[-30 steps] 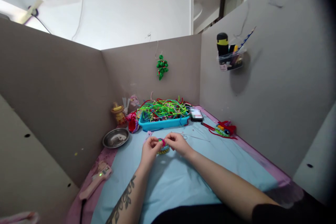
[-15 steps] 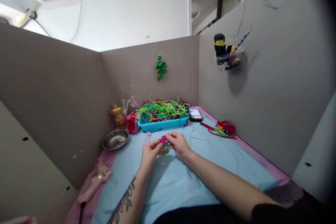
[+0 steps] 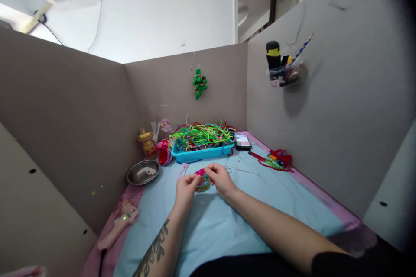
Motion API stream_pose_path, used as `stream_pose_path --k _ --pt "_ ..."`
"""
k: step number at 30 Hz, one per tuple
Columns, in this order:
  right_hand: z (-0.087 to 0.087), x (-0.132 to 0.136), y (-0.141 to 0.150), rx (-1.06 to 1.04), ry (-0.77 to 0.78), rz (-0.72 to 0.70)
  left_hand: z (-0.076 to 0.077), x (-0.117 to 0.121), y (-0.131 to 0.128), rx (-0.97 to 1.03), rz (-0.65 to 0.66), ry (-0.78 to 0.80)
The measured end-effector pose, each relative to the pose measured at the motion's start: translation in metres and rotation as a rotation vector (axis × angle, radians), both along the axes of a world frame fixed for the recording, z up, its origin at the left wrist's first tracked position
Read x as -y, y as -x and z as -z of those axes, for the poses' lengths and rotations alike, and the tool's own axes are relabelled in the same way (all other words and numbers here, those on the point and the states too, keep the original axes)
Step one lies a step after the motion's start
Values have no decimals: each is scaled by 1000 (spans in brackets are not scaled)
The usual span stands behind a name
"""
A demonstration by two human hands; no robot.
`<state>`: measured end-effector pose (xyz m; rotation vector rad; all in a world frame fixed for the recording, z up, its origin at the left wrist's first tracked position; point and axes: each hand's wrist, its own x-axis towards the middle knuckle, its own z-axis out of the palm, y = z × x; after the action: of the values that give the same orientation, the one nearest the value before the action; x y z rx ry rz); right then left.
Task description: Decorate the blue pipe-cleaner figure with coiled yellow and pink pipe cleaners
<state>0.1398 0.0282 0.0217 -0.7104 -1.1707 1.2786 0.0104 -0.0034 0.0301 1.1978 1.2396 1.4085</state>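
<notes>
My left hand (image 3: 185, 187) and my right hand (image 3: 219, 178) meet over the pale blue mat (image 3: 208, 220), fingers pinched together. Between them sits a small multicoloured cord craft piece (image 3: 202, 180), pink on top with green, yellow and blue below. Both hands grip it, the left from the left side, the right from above and the right. Just behind the hands stands a blue tray (image 3: 202, 152) heaped with green, red and yellow cords.
A steel bowl (image 3: 143, 172) lies at the left, a pink glue gun (image 3: 118, 225) nearer me, a yellow bottle (image 3: 146, 140) at the back left. A red-and-green cord piece (image 3: 276, 159) lies at the right. Grey partition walls enclose the desk; a pen holder (image 3: 283, 71) hangs on the right wall.
The hands have stayed in the same spot. The fingers shifted slightly on the craft piece, which sits a little lower than half a second ago.
</notes>
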Motion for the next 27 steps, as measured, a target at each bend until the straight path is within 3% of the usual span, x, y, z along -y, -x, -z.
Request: stream_pose_path --k 9,21,27 --pt "0 0 0 39 -30 -31 6 -4 4 -10 -17 -55" --pt "-2 2 2 -59 96 -146 -5 4 4 -143 39 -235" --pt "-4 1 -4 33 -32 -144 -1 1 6 -168 7 -214"
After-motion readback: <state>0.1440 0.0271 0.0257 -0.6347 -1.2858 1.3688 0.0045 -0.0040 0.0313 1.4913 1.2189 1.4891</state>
